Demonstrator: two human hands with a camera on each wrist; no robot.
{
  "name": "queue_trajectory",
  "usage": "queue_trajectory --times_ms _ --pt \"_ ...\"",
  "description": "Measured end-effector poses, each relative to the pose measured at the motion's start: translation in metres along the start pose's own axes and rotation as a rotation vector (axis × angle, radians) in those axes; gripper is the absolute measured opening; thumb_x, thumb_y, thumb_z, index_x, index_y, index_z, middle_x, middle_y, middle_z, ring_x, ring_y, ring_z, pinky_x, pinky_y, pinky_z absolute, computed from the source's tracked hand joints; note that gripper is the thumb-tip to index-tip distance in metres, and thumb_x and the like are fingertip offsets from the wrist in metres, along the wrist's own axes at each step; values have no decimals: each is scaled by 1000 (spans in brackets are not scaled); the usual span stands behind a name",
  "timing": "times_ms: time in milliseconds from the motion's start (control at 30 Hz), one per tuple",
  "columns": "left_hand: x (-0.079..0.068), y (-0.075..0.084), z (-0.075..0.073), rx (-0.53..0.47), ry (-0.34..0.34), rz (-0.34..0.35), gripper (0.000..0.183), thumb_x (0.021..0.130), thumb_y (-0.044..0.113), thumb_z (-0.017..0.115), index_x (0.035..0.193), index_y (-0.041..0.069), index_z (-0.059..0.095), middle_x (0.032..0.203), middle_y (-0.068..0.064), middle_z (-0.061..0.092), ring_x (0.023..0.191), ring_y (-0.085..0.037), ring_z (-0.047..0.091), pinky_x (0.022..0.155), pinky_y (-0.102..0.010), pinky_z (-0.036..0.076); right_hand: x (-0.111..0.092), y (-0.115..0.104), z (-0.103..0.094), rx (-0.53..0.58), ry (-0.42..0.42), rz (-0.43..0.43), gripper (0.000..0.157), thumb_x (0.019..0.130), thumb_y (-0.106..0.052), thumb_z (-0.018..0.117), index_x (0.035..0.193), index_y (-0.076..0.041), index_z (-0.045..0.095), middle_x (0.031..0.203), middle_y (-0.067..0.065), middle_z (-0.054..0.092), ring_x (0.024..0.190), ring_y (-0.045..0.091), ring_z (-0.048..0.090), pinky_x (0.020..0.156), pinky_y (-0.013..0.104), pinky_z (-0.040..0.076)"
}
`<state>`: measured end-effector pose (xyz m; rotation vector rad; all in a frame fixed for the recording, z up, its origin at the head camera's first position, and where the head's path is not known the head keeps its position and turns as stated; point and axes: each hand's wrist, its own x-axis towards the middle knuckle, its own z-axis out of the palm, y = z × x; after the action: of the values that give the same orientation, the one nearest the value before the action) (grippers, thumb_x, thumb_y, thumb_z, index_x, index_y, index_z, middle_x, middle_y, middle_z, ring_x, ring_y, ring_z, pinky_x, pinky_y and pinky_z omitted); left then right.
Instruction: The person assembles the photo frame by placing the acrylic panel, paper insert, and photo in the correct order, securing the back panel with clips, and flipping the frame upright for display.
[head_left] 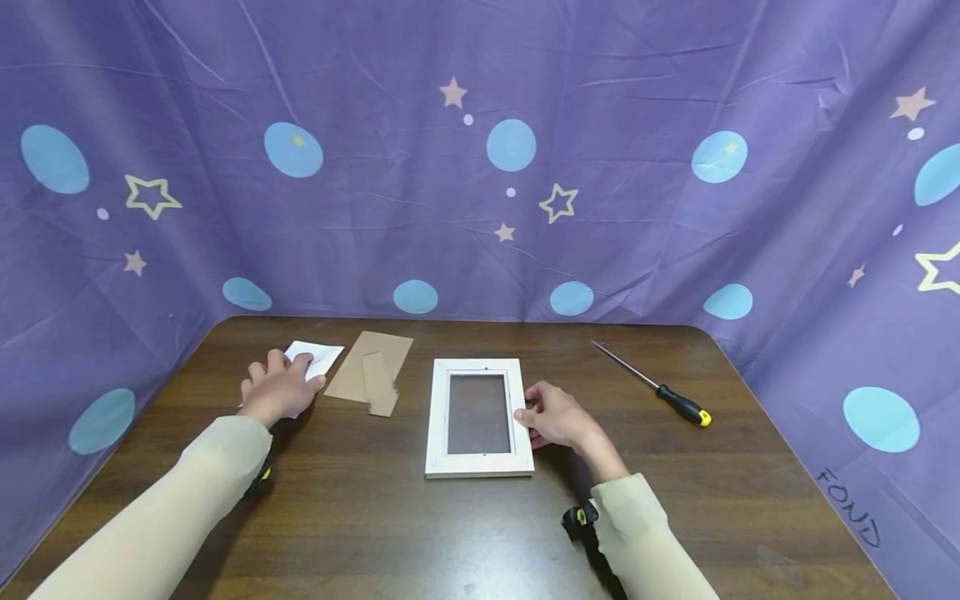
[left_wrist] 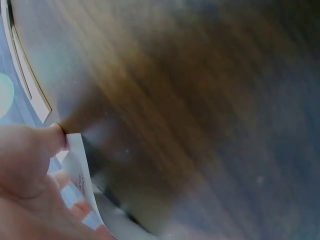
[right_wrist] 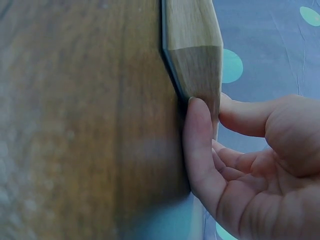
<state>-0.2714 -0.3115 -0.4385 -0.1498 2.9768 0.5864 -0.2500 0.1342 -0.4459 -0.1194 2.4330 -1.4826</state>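
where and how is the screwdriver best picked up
Probably by the thick black handle, from above on the near side, with the right hand once it's free. The screwdriver lies flat, its handle angled near and right, its thin shaft pointing away.

purple patterned cloth (head_left: 375, 175) hangs behind a brown table (head_left: 360, 533).

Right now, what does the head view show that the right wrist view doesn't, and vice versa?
Head only: the left hand with the white sheet, the larger cardboard piece, the smaller cardboard piece lying on it, the screwdriver, and the white frame whole.

Right wrist only: the wood grain on the frame's side, close up.

Both: the right hand holding the frame's edge, the brown tabletop, and the spotted curtain.
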Motion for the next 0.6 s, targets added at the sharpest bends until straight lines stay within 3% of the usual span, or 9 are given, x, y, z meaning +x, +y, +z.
queue_trajectory --times_ms 233,400,533,600 --pt "9 0 4 151 122 62 54 106 33 58 147 -1 48 131 -40 41 119 -64 41 91 -76 42 1 1 1 -2 0 -7 32 101 -5 69 128 8 56 97 15 55 76 27 69 65 41 66" --pt "8 7 -4 284 218 132 48 100 25 67 129 -11 54 110 -42 62 97 -59 62 71 -65 54 2 2 2 1 0 -10 32 101 -5 69 127 8 56 96 15 55 74 26 69 65 40 66" --pt "10 12 -12 278 220 150 40 96 19 68 115 -16 61 98 -40 67 79 -55 68 57 -60 56 2 2 1 -5 2 -13 31 101 -5 69 127 8 56 95 15 55 75 26 68 65 40 66" --pt "12 13 -16 268 201 148 33 94 16 66 104 -15 66 93 -38 68 75 -51 68 57 -59 56 3 2 1 -5 4 -9 31 101 -5 69 127 7 57 95 15 56 75 26 68 65 40 66"
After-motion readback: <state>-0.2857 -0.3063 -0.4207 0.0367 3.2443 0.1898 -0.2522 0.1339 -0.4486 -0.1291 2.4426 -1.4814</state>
